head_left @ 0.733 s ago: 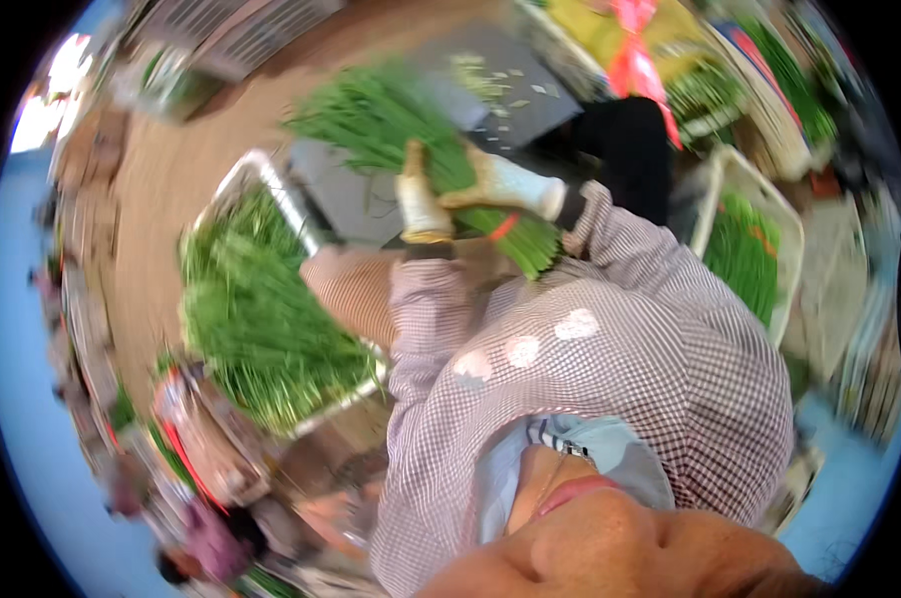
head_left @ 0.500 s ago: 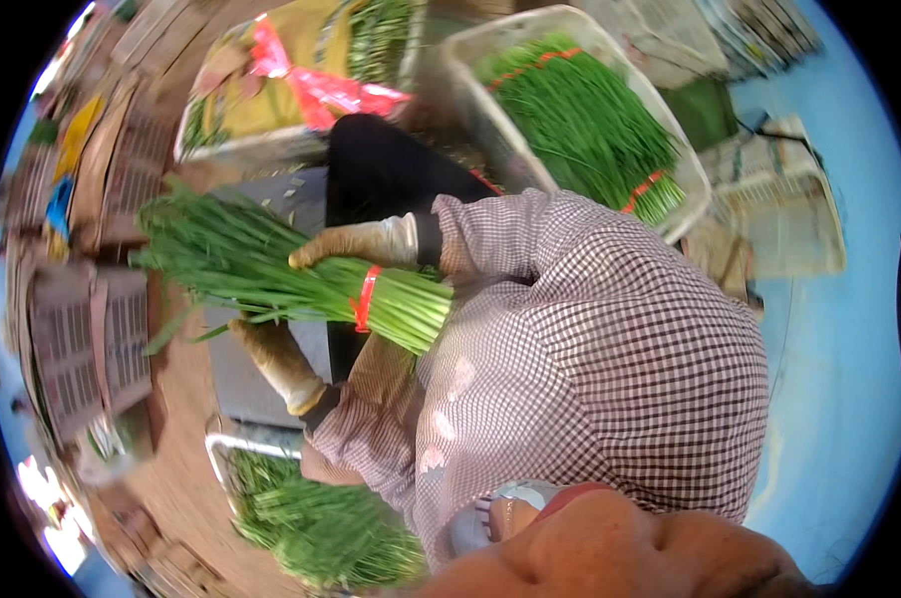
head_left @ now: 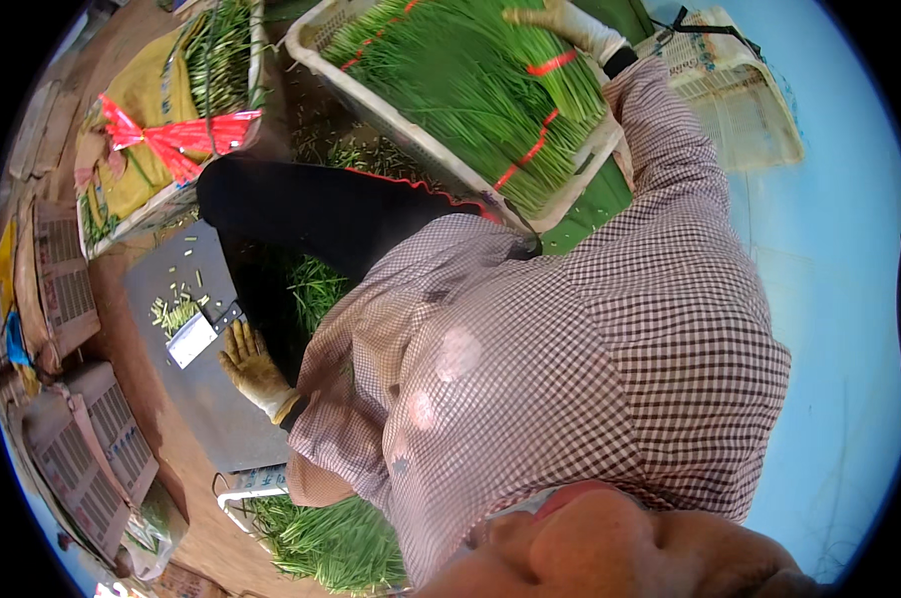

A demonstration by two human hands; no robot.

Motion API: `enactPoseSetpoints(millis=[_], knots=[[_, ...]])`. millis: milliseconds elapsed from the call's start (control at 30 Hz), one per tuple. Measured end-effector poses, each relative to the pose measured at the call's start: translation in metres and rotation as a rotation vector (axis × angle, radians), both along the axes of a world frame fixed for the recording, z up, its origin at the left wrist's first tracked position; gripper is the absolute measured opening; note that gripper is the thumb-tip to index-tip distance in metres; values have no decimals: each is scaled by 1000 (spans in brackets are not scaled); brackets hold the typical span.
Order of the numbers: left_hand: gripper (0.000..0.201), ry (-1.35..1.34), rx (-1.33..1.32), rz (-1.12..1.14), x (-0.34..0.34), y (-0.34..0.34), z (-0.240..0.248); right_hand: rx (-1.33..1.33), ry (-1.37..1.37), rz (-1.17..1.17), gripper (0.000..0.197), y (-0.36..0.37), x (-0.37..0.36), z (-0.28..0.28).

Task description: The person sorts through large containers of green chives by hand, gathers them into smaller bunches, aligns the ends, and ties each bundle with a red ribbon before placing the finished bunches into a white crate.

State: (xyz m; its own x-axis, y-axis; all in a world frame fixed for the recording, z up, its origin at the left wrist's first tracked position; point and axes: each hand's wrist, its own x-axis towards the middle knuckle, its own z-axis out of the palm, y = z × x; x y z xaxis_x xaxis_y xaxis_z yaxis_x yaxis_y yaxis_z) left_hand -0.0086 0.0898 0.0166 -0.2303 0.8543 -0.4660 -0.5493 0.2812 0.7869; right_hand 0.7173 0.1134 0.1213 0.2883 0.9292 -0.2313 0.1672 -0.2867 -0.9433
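My gloved right hand (head_left: 562, 25) lies across a red-banded bunch of green chives (head_left: 550, 85) at the top of the view, fingers around its stalks. That bunch rests on other banded chives (head_left: 421, 110) inside a white plastic crate (head_left: 391, 115). On the left, my gloved left hand (head_left: 253, 371) is open and palm down over a grey board (head_left: 221, 419), fingers spread. Close to its fingertips is the black handle of a cleaver (head_left: 193, 341), lying flat on the board. Short cut stem ends (head_left: 176, 311) are scattered by the blade.
Red ties (head_left: 176, 140) lie on a yellow cloth (head_left: 147, 100) over a crate at upper left. Loose chives (head_left: 326, 543) fill a container below the board. My black-clad knee (head_left: 271, 204) is between board and crate. A cream basket (head_left: 740, 120) stands by the blue surface (head_left: 829, 329).
The chive bunch has gone from above the board into the crate at upper right with my right hand. My left hand has let go of it and spread over the board.
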Motion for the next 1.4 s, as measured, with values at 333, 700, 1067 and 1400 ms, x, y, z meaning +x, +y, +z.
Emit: enactPoseSetpoints(millis=[333, 700, 1067, 1400], knots=[[63, 4, -26, -108, 27, 23, 25, -416, -685, 158, 123, -69, 22, -175], [62, -31, 3, -103, 20, 20, 38, -511, -939, 17, 97, -49, 4, -196], [61, -57, 47, -22, -31, -23, -9, -64, -1358, 178, 53, 78, -139, -7], [40, 147, -25, 774, -68, -22, -13, 620, -971, 1247, 57, 113, -631, -44]])
